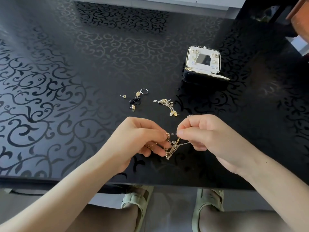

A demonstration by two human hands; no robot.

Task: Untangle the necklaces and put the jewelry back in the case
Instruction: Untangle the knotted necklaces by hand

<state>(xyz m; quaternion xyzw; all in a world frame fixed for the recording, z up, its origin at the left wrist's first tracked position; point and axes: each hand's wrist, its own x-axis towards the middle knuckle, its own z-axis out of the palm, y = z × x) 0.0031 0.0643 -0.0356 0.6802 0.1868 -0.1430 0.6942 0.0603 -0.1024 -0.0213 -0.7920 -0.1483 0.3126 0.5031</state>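
1. The person is wearing pale green sandals with broad straps: the left sandal and the right sandal.
2. The left hand and the right hand are going bare, as are the left forearm and the right forearm, up to the picture's edge.
3. A small dark spot is showing on the right forearm.

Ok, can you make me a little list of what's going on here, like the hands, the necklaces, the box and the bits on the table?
left hand: fingers pinch the tangled chains
right hand: fingers pinch a thin silver strand of the tangle
tangled chains: gold and silver, held over the table
case: open, lid standing up, mirror inside
loose on table: ring, stud earrings, second chain pile
stage: necklaces not yet untangled
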